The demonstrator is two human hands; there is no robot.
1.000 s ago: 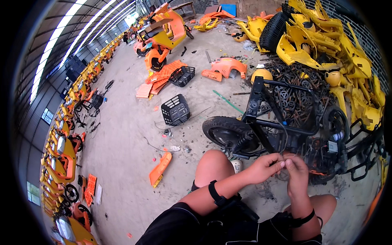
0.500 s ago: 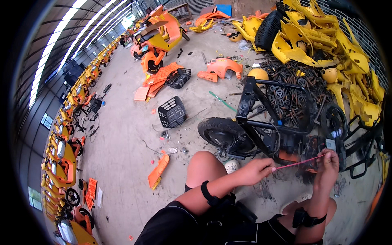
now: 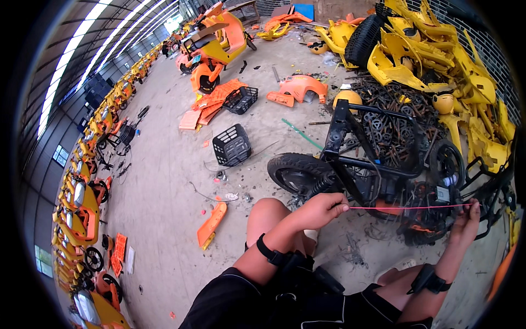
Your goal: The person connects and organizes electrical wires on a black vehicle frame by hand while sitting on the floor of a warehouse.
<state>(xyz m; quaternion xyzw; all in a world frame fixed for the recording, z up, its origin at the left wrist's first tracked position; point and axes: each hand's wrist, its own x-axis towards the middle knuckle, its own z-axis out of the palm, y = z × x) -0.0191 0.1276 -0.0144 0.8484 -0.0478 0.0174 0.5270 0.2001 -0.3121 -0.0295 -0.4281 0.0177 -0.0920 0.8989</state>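
A thin pink-red cord runs taut and nearly level between my two hands. My left hand pinches one end of it, thumb against curled fingers. The other end is held in the closed fingers of my right hand, farther right and raised. Just beyond the cord lies a stripped black scooter frame with a rear wheel on its left. Dark wiring and parts with some orange sit low in the frame, partly behind the cord and my right hand.
Beyond the frame are a heap of rusty metal parts and a pile of yellow body panels. A black basket and an orange-yellow panel lie on the floor to the left. Scooters line the left wall.
My hands have moved apart, the left one leftward and up, the right one rightward. The cord between them now spans a longer stretch and is straighter.
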